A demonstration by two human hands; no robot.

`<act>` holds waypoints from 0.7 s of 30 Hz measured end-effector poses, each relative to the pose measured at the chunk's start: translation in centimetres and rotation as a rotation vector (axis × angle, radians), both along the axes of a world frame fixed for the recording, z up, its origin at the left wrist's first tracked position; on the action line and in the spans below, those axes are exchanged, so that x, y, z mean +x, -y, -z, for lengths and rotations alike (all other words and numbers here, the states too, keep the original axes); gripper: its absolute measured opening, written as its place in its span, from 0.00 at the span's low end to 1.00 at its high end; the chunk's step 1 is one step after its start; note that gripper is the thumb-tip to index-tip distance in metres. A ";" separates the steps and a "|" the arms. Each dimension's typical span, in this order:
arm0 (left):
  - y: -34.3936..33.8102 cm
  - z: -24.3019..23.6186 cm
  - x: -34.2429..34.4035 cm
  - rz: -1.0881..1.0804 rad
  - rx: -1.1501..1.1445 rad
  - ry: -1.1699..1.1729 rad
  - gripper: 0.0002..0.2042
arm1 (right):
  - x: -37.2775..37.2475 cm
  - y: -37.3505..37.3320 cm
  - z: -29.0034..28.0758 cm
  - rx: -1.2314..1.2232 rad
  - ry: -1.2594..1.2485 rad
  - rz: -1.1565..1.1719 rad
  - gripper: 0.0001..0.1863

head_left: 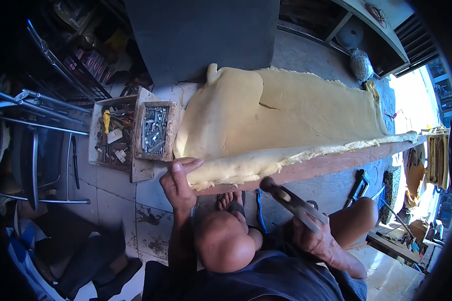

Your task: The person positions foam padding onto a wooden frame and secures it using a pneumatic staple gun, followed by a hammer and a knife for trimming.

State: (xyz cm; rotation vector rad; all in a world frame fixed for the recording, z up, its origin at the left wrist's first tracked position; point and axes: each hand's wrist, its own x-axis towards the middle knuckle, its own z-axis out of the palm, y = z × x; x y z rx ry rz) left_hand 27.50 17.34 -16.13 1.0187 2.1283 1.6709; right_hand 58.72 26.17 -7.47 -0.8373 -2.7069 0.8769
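Note:
A thick yellow foam sheet (291, 108) is draped over a long wooden frame, with its ragged near edge lying along a brown wooden rail (331, 164). My left hand (178, 184) is at the near left corner of the foam, fingers curled in and the index finger stretched across its edge. What its fingers pinch, if anything, is hidden. Gripped in my right hand (314, 236) is a claw hammer (286, 198). Its dark striking face points left and hangs near the rail, while the handle is mostly hidden by my hand.
Left of the foam stand a wooden box of tools (98, 138) and a smaller wooden tray of metal pieces (173, 133). Metal-framed chairs (35, 140) crowd the far left. A dark panel (201, 40) rises behind the foam. A blue strap (260, 213) lies by my foot.

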 end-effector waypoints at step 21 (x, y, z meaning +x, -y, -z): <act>-1.1 0.7 0.6 0.031 0.097 0.205 0.30 | -3.2 -0.8 -2.5 -0.006 0.039 0.113 0.13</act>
